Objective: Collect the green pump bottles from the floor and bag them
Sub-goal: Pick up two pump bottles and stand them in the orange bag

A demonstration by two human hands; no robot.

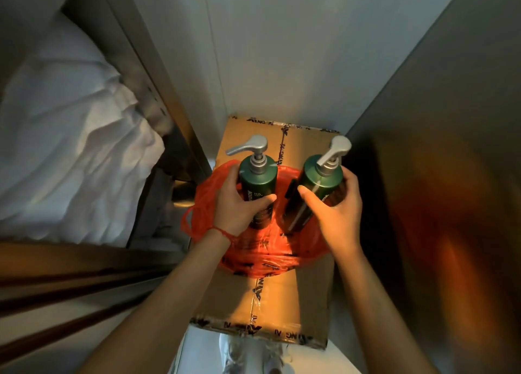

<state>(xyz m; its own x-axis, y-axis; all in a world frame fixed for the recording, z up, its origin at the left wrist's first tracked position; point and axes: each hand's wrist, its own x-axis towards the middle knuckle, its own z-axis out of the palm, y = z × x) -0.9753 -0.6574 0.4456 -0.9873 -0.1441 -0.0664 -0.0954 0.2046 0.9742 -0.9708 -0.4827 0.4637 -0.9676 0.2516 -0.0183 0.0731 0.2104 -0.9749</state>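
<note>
I hold two dark green pump bottles with silver pump heads above a red plastic bag. My left hand grips the left bottle around its middle, and it stands nearly upright. My right hand grips the right bottle, which leans with its pump toward the upper right. The lower ends of both bottles hang over the bag's open mouth. The bag lies on top of a taped cardboard box.
The box fills a narrow gap between a white wall behind, a dark panel on the right and a metal frame on the left. White bedding lies at the left. A pale floor strip shows below the box.
</note>
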